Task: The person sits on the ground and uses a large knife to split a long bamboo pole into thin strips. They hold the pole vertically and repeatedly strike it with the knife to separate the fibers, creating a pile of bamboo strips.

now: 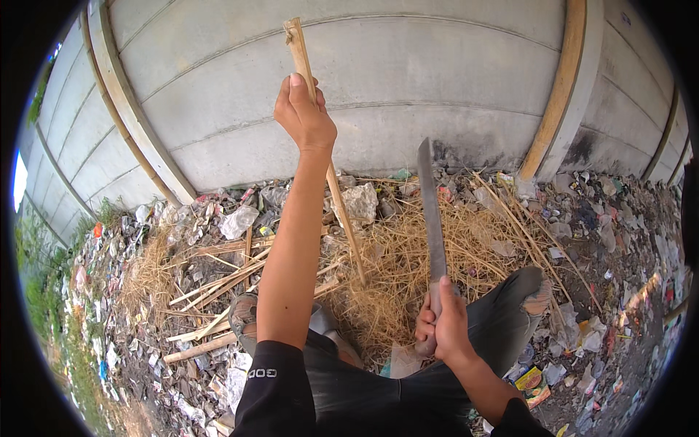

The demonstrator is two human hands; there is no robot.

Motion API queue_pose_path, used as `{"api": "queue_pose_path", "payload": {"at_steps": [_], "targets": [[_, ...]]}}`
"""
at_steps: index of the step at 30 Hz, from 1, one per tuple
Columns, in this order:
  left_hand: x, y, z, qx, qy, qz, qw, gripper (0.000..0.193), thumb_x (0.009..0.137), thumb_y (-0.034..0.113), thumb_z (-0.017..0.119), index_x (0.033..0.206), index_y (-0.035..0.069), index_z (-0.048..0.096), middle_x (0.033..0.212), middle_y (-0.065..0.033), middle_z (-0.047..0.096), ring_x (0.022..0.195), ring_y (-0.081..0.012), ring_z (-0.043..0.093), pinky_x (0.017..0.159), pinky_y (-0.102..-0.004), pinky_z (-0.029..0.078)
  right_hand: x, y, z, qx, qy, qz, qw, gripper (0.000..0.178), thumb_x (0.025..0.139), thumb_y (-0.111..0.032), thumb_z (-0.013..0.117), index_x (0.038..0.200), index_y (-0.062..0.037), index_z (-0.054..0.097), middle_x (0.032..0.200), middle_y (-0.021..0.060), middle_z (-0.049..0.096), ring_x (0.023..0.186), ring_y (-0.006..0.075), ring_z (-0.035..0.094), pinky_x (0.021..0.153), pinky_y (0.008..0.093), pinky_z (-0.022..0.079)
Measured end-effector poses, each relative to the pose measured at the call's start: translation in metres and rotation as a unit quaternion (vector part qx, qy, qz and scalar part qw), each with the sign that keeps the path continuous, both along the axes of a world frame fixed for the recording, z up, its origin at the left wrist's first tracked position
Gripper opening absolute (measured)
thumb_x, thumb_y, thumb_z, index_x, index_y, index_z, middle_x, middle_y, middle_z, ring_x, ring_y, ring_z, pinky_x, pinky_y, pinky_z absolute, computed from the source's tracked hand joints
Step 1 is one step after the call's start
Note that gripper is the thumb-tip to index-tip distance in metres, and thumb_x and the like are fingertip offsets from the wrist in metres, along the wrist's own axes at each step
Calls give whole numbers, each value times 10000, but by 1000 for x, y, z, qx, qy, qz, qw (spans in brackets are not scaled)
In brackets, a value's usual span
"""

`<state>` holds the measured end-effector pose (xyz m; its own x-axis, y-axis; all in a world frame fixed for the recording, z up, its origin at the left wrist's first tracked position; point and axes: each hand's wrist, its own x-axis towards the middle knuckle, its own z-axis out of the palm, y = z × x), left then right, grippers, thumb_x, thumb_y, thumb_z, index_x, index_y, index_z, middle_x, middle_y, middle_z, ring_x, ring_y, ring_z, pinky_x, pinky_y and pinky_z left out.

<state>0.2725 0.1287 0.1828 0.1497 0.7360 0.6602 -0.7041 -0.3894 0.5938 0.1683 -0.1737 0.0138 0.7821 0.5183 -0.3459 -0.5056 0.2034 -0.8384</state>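
Note:
My left hand (306,116) is raised ahead of me, closed around the upper part of a split bamboo strip (341,207). The strip slants down past my forearm, and its lower end meets a heap of straw-like shavings (386,291). In my right hand (445,320), the fingers wrap the handle of a machete (431,211). Its long grey blade points up and away, apart from the bamboo strip. Both hands are above my lap and knees.
Cut bamboo pieces (200,348) lie on the left, longer thin strips (524,226) on the right. A pale rock (358,204) sits near the concrete wall (349,80), where bamboo poles (559,95) stand. Scattered litter (582,335) covers the ground around my bent legs.

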Motion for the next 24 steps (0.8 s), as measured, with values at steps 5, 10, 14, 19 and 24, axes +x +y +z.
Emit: {"api": "queue_pose_path", "payload": {"at_steps": [5, 10, 14, 19, 24], "targets": [[-1, 2, -3, -19, -19, -11, 1000, 532, 1019, 473, 389, 836, 26, 611, 576, -18, 491, 452, -77, 403, 424, -224, 329, 31, -12, 132, 300, -243, -173, 906, 613, 987, -716, 355, 907, -116, 449, 590, -23, 375, 405, 101, 346, 434, 293, 358], [6, -16, -4, -1, -18, 12, 1000, 577, 974, 528, 459, 781, 5, 606, 572, -36, 511, 510, -107, 459, 466, -253, 333, -4, 34, 70, 380, -374, -240, 811, 644, 952, -783, 315, 935, -146, 408, 615, -12, 380, 401, 87, 347, 426, 273, 366], [9, -6, 0, 13, -34, 52, 998, 571, 998, 495, 411, 779, 8, 613, 560, -42, 513, 480, -106, 451, 442, -254, 328, -43, 1, -46, -59, -41, 123, 990, 503, 1065, -483, 447, 795, -59, 475, 618, 11, 463, 455, 102, 442, 445, 282, 413], [-19, 14, -5, -30, -37, 31, 998, 557, 1014, 463, 373, 787, 15, 614, 548, -39, 507, 451, -97, 438, 417, -250, 329, 0, -12, 64, 70, -132, -27, 988, 588, 1038, -613, 383, 839, -67, 478, 605, 8, 438, 433, 95, 406, 444, 303, 414], [-26, 13, -3, -39, -40, 23, 998, 551, 1012, 464, 381, 790, 14, 608, 554, -39, 508, 432, -99, 418, 408, -256, 331, 19, -1, 132, 391, -290, -235, 841, 636, 978, -734, 353, 939, -103, 427, 613, 4, 403, 423, 107, 361, 443, 308, 374]]}}
